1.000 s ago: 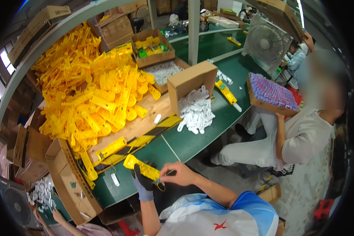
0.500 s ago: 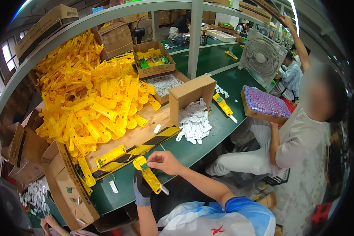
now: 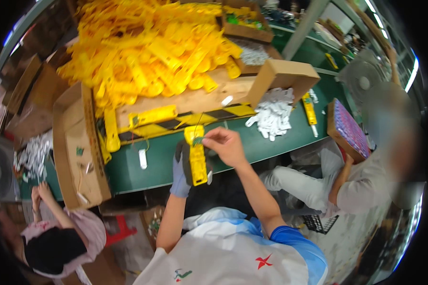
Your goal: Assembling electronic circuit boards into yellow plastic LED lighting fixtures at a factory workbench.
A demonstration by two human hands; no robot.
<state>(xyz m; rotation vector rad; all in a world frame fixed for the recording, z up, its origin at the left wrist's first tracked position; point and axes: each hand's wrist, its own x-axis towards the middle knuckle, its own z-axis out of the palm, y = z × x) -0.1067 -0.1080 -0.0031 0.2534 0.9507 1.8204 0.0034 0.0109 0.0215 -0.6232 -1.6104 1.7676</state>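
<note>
My left hand, in a grey and dark glove, is wrapped round a long yellow plastic housing held above the table's front edge. Bare fingers of my right hand pinch a small green circuit board at the housing's upper part. A thin dark wire rises from around the board. Next to the housing's lower end shows a small white piece; how it is attached is hidden. Beyond my hands, another yellow housing with a green board lies along the black-and-yellow striped edge.
A large heap of yellow housings fills the wooden board behind. White plastic parts spill from a tipped cardboard box. At left stands an open carton. One person sits at right holding a box of purple items; another is at lower left.
My view has swung, so the table appears shifted and turned. The yellow housing, slanted before, now stands nearly straight up and down in the picture. My right fingers remain at the circuit board.
</note>
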